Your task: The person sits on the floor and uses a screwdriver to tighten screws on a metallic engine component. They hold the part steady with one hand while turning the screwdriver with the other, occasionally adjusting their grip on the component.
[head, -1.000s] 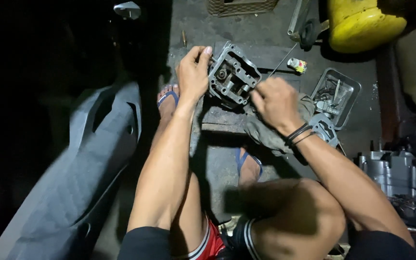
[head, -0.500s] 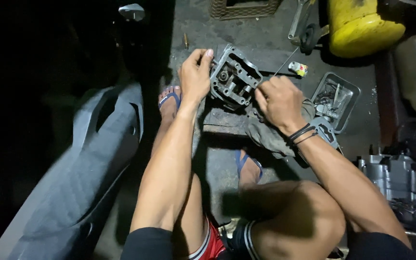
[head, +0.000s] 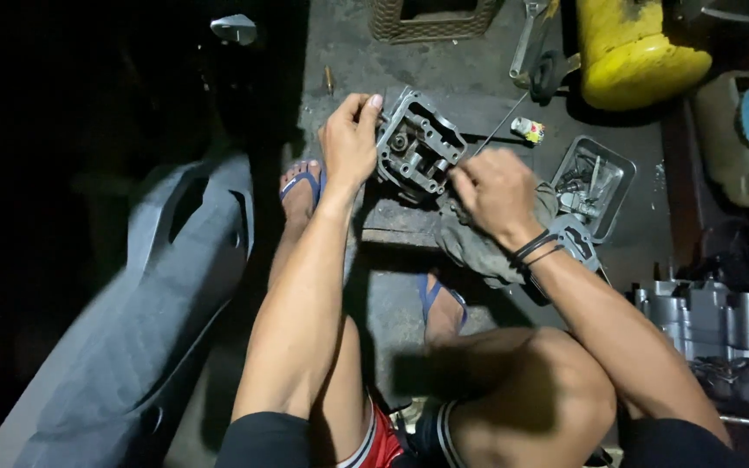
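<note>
— What's over on the left there?

— A grey plastic body panel (head: 132, 329) lying on the floor. Just right of it, the left hand (head: 348, 143) is clamped on the left edge of a grey metal engine casting (head: 418, 146), steadying it on a wooden block (head: 396, 225).

— And the right hand (head: 496, 192)?

— Closed at the casting's near right corner, over a grey rag (head: 478, 247). Whether it pinches something small, I cannot tell.

— So which step is this?

— Working on the propped casting, I'd say; the next move wants a firm left grip.

— Further right?

— A metal tray (head: 621, 169) of small parts, a yellow container (head: 630, 43) beyond it.
</note>
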